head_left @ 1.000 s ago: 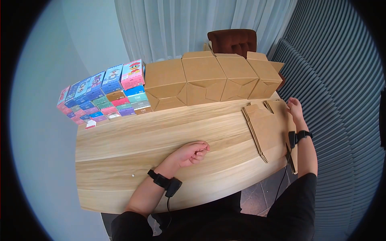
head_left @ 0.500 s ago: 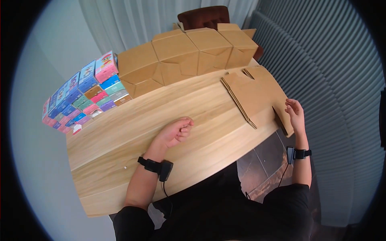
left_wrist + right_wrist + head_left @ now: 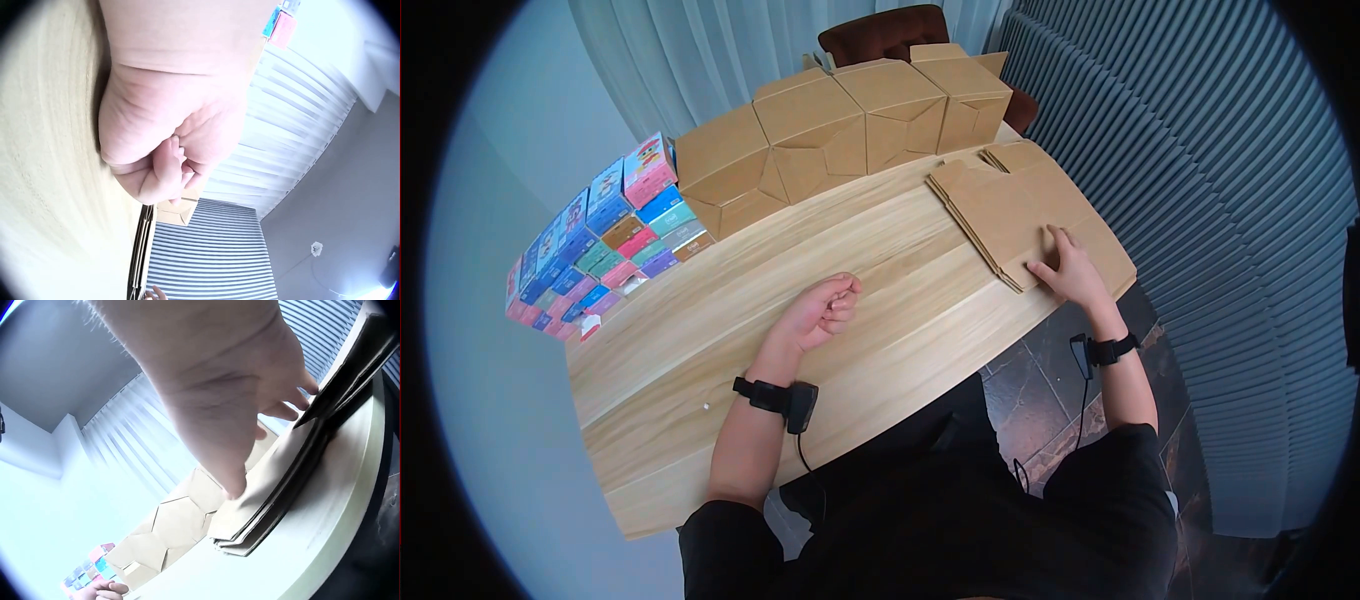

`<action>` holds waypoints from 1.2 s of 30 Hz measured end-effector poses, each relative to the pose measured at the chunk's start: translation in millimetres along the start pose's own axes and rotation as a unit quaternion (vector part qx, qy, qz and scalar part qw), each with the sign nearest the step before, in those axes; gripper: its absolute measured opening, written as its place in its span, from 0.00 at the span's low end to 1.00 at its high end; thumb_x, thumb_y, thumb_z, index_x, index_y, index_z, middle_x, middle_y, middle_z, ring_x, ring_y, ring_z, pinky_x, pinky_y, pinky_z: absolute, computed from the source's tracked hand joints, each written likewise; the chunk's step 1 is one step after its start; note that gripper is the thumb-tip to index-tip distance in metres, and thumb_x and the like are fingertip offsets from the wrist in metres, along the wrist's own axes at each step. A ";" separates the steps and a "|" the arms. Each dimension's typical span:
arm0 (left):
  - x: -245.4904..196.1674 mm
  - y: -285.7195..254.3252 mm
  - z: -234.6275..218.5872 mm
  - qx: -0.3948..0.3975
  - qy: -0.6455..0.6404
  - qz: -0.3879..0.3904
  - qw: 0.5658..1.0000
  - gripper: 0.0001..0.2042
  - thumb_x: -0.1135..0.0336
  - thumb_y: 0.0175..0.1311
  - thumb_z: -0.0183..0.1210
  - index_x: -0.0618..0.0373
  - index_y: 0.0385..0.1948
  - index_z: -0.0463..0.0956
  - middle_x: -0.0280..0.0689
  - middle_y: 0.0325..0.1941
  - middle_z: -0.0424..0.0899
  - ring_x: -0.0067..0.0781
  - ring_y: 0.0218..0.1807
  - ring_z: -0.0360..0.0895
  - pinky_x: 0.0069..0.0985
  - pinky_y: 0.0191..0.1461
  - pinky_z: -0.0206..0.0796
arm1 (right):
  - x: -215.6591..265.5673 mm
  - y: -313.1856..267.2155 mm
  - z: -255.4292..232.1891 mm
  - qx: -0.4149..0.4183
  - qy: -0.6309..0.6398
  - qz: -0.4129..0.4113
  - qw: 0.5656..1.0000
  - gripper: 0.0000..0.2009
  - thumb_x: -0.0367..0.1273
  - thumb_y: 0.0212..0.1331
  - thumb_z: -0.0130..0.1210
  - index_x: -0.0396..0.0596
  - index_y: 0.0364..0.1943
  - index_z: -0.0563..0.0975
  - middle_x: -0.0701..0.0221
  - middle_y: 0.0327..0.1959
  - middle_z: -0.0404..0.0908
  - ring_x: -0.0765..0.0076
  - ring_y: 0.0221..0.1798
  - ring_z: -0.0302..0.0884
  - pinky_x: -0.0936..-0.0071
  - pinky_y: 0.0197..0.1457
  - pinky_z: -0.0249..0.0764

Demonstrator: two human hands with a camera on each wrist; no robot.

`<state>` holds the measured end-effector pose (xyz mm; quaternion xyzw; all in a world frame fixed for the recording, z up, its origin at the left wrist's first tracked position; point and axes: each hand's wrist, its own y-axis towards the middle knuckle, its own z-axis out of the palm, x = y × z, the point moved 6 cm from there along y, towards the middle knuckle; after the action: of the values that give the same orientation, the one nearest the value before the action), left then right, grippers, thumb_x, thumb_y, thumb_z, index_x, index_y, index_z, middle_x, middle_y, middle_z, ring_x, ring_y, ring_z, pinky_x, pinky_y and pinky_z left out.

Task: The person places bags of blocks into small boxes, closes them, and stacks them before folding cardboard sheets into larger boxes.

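Note:
In the head view my left hand (image 3: 818,314) rests on its side on the wooden table (image 3: 870,330). Its fingers are loosely curled and hold nothing, which the left wrist view also shows. My right hand (image 3: 1074,276) is over the front part of a stack of flattened cardboard boxes (image 3: 1000,205) at the table's right end. Thumb and fingers are spread, fingertips close over the top sheet. From the right wrist view, the layered edges of the flat cardboard (image 3: 250,528) show below the thumb, near the table's rounded edge.
Several assembled cardboard boxes (image 3: 815,125) stand in a row along the back edge. Colourful small boxes (image 3: 600,235) are stacked at the back left. A white scrap (image 3: 706,406) lies near the left wrist. Behind the table is a brown chair (image 3: 885,35); a ridged grey curtain (image 3: 1160,200) hangs right.
My right hand has moved from the far right edge of the flat cardboard inward over it. A flap that hung past the table's front edge now lies level with the stack. The head view has turned.

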<state>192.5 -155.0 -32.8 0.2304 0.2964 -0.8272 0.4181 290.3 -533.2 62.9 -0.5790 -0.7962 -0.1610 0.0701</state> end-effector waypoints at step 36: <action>-0.1 -1.4 1.5 -0.013 0.005 -0.004 1.000 0.06 0.65 0.72 0.46 0.54 0.37 0.70 0.22 0.18 0.61 0.10 0.15 0.52 0.10 0.14 0.40 | -40.5 -23.4 -93.4 -0.181 -0.146 0.018 0.972 0.05 0.27 0.56 0.50 0.41 0.32 0.76 0.56 0.35 0.81 0.44 0.38 0.79 0.52 0.40 0.75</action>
<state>191.1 -155.3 -31.2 0.2283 0.3099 -0.8238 0.4161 274.1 -607.6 134.4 -0.6136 -0.7448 -0.2149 -0.1502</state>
